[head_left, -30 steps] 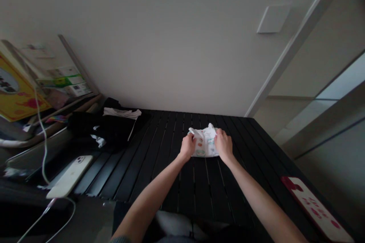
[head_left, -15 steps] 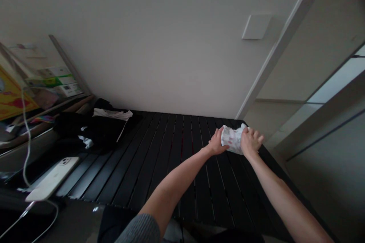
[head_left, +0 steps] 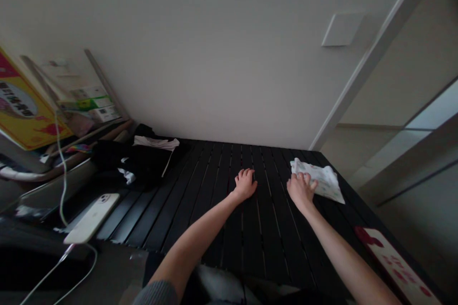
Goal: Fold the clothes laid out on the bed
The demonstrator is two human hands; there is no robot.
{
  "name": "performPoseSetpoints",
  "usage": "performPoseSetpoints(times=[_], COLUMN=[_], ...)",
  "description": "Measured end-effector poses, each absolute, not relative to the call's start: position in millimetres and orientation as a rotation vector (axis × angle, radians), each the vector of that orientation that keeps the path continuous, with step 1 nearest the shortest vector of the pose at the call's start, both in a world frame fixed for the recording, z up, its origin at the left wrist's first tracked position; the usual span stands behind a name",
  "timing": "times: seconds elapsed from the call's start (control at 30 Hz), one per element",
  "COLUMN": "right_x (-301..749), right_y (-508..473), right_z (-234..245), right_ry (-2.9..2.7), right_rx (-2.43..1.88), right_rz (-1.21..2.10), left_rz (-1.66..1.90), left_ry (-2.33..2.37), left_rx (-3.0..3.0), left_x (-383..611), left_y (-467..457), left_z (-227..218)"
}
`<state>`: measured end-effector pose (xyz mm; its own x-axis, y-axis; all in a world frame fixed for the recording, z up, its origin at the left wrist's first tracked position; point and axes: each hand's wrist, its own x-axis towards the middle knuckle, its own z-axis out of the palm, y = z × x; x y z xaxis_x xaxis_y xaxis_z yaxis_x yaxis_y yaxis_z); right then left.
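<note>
A white cloth with small coloured prints [head_left: 321,180] lies flat and folded near the right end of the black slatted table [head_left: 222,162]. My right hand [head_left: 300,189] rests on its near left edge with the fingers spread, hiding that corner. My left hand [head_left: 245,184] lies palm down on the bare slats, left of the cloth and apart from it, touching nothing else.
A heap of black clothing with white trim [head_left: 138,162] lies at the table's far left. A white phone [head_left: 92,218] with a white cable lies near the left edge. A red-and-white printed mat [head_left: 395,264] sits at the right edge, and a yellow printed board [head_left: 25,109] leans further left.
The cloth, bunched between both hands before, now lies flat further right. My left hand has let go and moved back toward the table's middle.
</note>
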<state>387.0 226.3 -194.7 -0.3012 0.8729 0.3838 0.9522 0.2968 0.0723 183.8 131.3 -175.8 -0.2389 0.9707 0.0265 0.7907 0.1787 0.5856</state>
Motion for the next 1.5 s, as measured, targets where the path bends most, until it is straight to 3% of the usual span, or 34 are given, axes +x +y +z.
performPoseSetpoints(times=[0.33, 0.77, 0.9, 1.17, 1.5], right_x=[315.9, 283.9, 281.0, 273.6, 225.3], right_y=[169.3, 152.1, 150.7, 144.8, 102.8], right_z=[-202.8, -210.7, -210.1, -207.8, -154.1], right_ry=[-2.423, -2.449, -2.453, -2.456, -2.328], right_rx=[-1.534, -1.513, -1.536, -1.469, -0.74], right_rz=[-0.237, -0.253, -0.269, -0.146, 0.717], left_rz=[0.655, 0.35, 0.428, 0.989, 1.51], left_ry=[2.69, 3.399, 3.347, 3.045, 2.17], left_rx=[1.365, 1.167, 1.232, 1.434, 1.728], left_x=[27.7, -107.7, -128.9, -86.9, 36.2], left_y=[54.6, -41.6, -45.4, -22.3, -0.1], left_z=[-177.4, -134.1, -137.1, -101.4, -56.5])
